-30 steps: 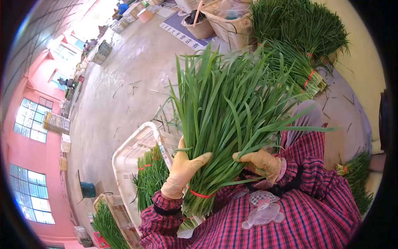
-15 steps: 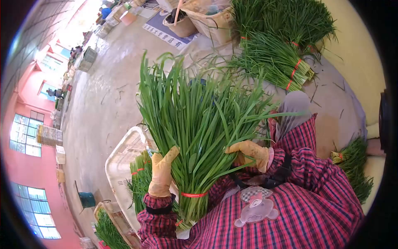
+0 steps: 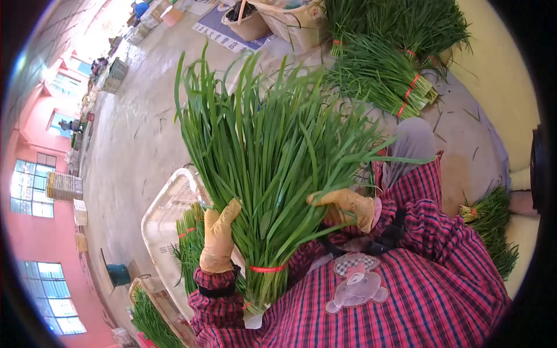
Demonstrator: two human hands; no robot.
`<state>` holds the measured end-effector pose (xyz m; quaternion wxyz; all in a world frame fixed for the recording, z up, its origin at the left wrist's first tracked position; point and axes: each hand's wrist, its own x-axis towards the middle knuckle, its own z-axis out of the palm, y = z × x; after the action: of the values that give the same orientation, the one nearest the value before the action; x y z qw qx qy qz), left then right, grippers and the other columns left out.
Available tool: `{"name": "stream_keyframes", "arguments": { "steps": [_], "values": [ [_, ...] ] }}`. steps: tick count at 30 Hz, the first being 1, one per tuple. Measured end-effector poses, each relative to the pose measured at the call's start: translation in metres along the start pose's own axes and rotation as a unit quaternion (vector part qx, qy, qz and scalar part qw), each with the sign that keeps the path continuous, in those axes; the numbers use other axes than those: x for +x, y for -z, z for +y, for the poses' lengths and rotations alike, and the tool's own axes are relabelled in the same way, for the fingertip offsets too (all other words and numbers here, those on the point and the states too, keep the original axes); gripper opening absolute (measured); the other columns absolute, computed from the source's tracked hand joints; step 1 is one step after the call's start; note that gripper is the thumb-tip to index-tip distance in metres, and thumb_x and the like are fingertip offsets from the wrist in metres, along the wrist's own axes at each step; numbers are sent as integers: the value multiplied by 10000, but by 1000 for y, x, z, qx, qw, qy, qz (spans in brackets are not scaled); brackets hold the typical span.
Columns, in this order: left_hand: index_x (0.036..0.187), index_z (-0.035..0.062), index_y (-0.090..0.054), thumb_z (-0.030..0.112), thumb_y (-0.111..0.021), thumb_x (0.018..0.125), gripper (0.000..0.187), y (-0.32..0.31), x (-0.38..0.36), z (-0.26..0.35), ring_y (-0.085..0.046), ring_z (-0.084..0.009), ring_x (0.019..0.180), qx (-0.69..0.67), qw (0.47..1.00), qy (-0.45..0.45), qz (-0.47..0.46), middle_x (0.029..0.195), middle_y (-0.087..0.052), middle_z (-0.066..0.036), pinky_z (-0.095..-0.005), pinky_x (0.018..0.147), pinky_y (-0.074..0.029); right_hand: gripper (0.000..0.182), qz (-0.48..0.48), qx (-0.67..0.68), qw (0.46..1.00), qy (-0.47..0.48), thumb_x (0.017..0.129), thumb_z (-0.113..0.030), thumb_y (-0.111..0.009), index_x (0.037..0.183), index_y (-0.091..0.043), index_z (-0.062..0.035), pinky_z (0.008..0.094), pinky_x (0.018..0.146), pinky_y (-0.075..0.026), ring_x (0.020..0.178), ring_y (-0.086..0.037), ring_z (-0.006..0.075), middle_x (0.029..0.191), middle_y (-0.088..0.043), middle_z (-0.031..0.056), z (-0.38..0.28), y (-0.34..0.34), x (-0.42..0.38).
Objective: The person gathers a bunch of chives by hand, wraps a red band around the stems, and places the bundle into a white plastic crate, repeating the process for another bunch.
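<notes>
A large bunch of garlic chives [image 3: 272, 156] stands upright in front of my chest, its long green leaves fanned out at the top. A red band [image 3: 268, 268] ties it near the pale stem ends. My left hand [image 3: 219, 238], in a yellowish glove, holds the bunch's left side above the band, thumb pointing up and the other fingers hidden behind the leaves. My right hand [image 3: 343, 209], gloved alike and marked with dirt, grips the right side; leaves cover part of its fingers.
A white plastic crate [image 3: 152, 223] with banded chives [image 3: 190, 243] is at my left, and another crate [image 3: 152, 284] stands nearer. More tied bunches [image 3: 386, 75] lie on the floor ahead to the right. A bucket [image 3: 248, 26] and a basket [image 3: 296, 26] stand beyond.
Both hands and the bunch have moved slightly left and up in view. The leaf tops have swayed and spread toward the left. The surroundings have shifted a little with my head.
</notes>
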<state>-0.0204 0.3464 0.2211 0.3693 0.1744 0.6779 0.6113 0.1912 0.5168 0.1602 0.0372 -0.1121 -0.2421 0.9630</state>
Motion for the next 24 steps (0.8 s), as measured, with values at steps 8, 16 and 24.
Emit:
{"name": "stream_keyframes", "arguments": {
  "steps": [8,16,24],
  "values": [
    [1214,-28,-578,88,-633,920,321,3,2,-9,-624,-113,915,33,999,-12,11,1091,-654,-54,-255,811,-508,563,416,-159,849,285,840,-120,-699,1350,-472,-45,349,938,-450,1091,-562,205,1192,-599,73,-32,55,16],
    [1197,-25,-582,81,-632,919,302,-23,-2,7,-620,-110,899,2,999,-37,0,1070,-659,-56,-261,803,-507,232,2,-592,663,459,871,-90,-635,1098,-672,-61,351,892,-484,1008,-632,272,1082,-669,95,-56,-45,3],
    [1139,-11,-596,73,-640,915,243,-24,4,-5,-612,-100,879,1,998,-54,-10,1021,-655,-33,-252,805,-506,167,-28,-778,564,276,786,-206,-677,943,-673,-151,393,707,-508,829,-633,277,828,-579,65,-14,-44,39]
  ]
}}
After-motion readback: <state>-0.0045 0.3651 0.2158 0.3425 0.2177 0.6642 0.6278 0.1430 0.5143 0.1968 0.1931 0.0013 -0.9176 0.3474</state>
